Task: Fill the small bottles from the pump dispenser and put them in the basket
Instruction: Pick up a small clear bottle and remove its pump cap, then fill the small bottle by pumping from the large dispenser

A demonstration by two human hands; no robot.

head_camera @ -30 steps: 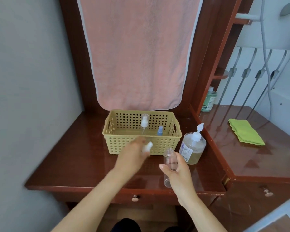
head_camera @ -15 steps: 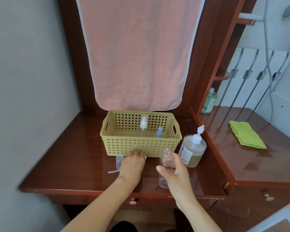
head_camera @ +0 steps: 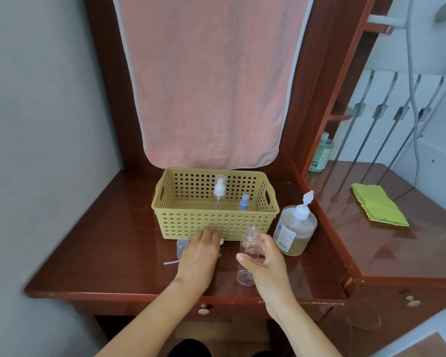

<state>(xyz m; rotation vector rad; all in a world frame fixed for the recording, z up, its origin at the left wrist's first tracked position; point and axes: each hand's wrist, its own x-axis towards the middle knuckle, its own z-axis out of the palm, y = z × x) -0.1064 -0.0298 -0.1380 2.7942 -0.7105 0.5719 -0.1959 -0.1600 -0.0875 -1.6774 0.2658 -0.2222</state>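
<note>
Whereas a second ago the left hand point(head_camera: 198, 253) hung blurred in the air with a white sprayer head at its fingertips, it now lies palm down on the table point(head_camera: 101, 240), as it did half a second ago. Its fingers point(head_camera: 207, 234) are nearly straight and close together, their tips at the foot of the basket's front wall; whether they touch it cannot be told. A clear sprayer head point(head_camera: 180, 246) shows from under the hand's left edge, its thin tube point(head_camera: 171, 262) trailing across the wood, and a small white piece point(head_camera: 221, 240) shows just right of the fingers.

The right hand point(head_camera: 265, 258) has kept its hold: thumb and fingers curl round a small clear bottle point(head_camera: 247, 253), uncapped and leaning slightly. Whether its base rests on the table cannot be told.

Just beyond that hand, beside the basket's right end, stands the pump dispenser point(head_camera: 295, 228), with yellowish liquid in its lower part. The yellow perforated basket point(head_camera: 214, 222) holds two small bottles upright: a sprayer bottle point(head_camera: 220, 191) with a white top and a shorter blue-topped bottle point(head_camera: 243, 202) to its right.

Behind the basket hangs a pink towel point(head_camera: 209, 81). On the adjoining desk to the right lie a folded green cloth point(head_camera: 379, 204) and, at the back, a green bottle point(head_camera: 321, 153).
</note>
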